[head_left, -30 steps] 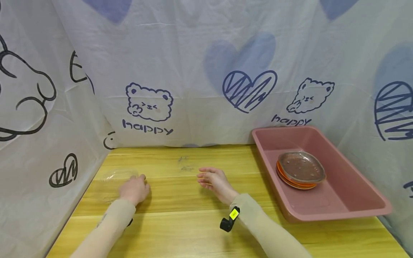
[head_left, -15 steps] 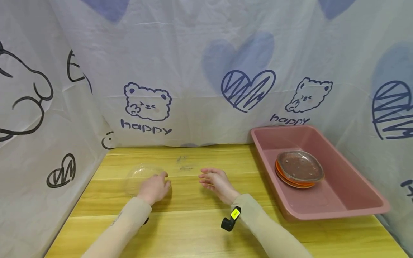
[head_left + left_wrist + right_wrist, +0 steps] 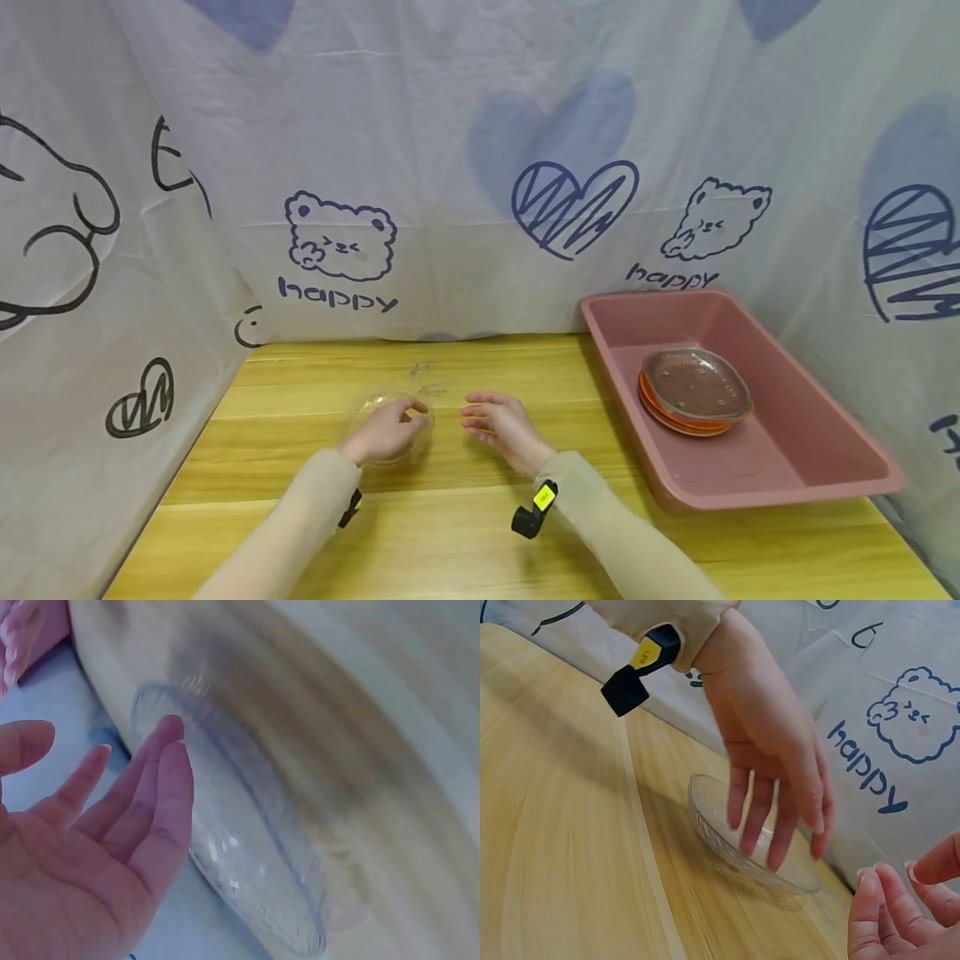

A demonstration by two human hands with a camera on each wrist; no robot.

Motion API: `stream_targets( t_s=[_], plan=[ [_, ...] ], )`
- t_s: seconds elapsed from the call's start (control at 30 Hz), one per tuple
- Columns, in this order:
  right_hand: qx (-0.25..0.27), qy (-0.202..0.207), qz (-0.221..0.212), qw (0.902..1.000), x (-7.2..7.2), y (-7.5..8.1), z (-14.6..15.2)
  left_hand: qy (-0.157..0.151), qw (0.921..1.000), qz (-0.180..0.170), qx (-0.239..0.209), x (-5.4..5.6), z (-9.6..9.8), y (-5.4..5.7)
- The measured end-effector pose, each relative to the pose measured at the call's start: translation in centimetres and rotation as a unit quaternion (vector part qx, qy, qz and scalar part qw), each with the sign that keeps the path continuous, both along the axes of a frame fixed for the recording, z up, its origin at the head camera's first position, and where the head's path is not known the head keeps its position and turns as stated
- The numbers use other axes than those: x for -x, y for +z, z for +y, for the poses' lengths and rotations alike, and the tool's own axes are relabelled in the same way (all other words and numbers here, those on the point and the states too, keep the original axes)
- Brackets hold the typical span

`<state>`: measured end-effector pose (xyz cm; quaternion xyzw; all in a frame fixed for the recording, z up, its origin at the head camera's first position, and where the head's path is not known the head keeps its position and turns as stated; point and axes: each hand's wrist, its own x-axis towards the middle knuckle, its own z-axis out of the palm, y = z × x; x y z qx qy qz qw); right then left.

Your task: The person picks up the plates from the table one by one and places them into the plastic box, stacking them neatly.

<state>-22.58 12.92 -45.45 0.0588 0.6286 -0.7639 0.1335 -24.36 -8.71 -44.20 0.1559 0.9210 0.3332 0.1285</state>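
A clear plastic dish (image 3: pixel 372 405) with a ribbed wall (image 3: pixel 292 825) is on the wooden table, left of the middle. My left hand (image 3: pixel 385 430) is over it, and in the right wrist view its fingers reach down inside the dish (image 3: pixel 706 806). Those fingers are mostly straight, with the thumb apart from them; whether they touch the dish bottom I cannot tell. My right hand (image 3: pixel 501 423) hovers to the right of the dish, fingers loosely bent, holding nothing.
At the right stands a pink bin (image 3: pixel 780 490). In it lie stacked orange plates (image 3: pixel 678 423) under a clear dish (image 3: pixel 693 383). A printed cloth (image 3: pixel 442 208) hangs behind the table (image 3: pixel 450 533) and along its sides.
The left hand and the clear dish have moved together to the right, from the table's left side toward the middle. The right hand has stayed nearly still.
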Motion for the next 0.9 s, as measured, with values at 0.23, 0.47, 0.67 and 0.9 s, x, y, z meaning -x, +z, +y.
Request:
stream_targets(
  t_s=[0.23,0.47,0.67,0.9],
  plan=[
    [-0.001,0.003,-0.001,1.0,0.0,0.0,-0.6,0.06,0.9922,0.103,0.036,1.4,-2.3,1.2],
    [0.0,-0.007,0.001,1.0,-0.2,-0.1,-1.2,0.173,0.9679,0.179,0.033,2.9,-4.5,0.2],
    [0.001,-0.011,0.0,0.9999,-0.4,-0.3,-1.9,0.181,0.9743,0.124,0.05,3.1,-5.7,-1.2],
    [0.023,-0.017,-0.01,0.9995,-0.5,-0.9,-3.1,0.171,0.9809,0.059,0.071,2.6,-6.8,-2.3]
  ],
)
